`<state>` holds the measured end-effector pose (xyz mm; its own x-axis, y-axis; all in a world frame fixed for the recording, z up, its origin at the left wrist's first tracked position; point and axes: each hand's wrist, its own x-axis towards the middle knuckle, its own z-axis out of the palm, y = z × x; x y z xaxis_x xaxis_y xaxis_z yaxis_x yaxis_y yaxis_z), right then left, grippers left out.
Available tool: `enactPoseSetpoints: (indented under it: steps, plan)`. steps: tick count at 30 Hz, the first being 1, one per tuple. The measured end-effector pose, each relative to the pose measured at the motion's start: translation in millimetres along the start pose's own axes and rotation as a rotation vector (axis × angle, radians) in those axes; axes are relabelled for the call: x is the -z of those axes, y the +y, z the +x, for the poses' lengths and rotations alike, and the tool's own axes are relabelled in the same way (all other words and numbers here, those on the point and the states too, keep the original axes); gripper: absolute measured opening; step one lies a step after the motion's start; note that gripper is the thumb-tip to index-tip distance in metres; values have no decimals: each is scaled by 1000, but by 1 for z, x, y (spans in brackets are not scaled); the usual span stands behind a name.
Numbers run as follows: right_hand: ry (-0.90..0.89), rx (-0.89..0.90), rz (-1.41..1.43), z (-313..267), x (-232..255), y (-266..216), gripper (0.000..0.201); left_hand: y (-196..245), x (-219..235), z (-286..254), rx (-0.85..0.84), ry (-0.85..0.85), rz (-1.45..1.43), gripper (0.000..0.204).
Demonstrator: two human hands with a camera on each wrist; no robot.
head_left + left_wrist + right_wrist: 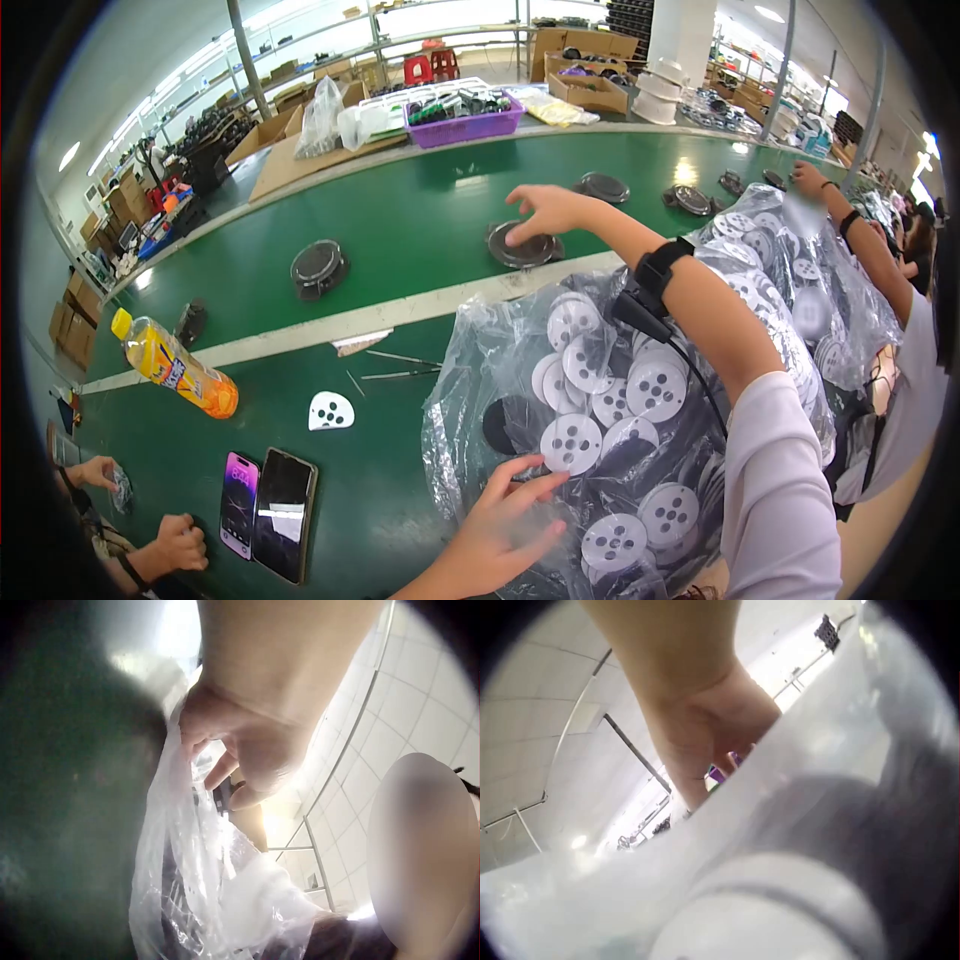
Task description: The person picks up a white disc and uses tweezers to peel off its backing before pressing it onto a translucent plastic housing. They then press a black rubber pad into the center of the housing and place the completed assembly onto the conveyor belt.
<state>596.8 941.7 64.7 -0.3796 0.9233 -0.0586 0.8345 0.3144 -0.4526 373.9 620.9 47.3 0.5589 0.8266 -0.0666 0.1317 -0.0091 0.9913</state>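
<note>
My right hand (550, 212) reaches over the green conveyor belt, fingers spread. Its thumb overlaps the top of a dark round part (520, 248), while the index finger stands above. In the right wrist view, that hand (712, 739) appears behind blurred clear plastic. My left hand (495, 535) lies by the near left side of a clear plastic bag (455, 400), fingers spread and fingertips at a white disc with dark holes (571, 444). The left wrist view shows the hand (251, 746) against the bag's crumpled plastic (180, 847). Several similar discs fill the bag.
More dark round parts (319, 268) sit along the belt (420, 220). Left of the bag are a white cut piece (331, 411), tweezers (400, 375), two phones (285, 510) and an orange drink bottle (175, 365). Other people's hands (178, 545) show at left and right.
</note>
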Motion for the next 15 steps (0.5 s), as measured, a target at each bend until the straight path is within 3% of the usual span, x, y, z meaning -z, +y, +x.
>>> enactPoseSetpoints:
  steps: [4,6,8,11,15]
  plan:
    - [-189,-76,-197,11,-8,-10,86,-2,1,2,54,-67,-10,40]
    - [-301,-226,-176,13,-1,-12,92,-12,3,2,-31,-73,47,40]
    - [-207,-209,-141,6,0,-1,86,-13,2,1,-39,-66,26,40]
    - [115,-48,-251,-7,-5,-4,68,-13,1,1,-50,-54,10,39]
    - [-53,106,-19,-9,-8,0,63,-13,1,1,-48,-55,-3,38]
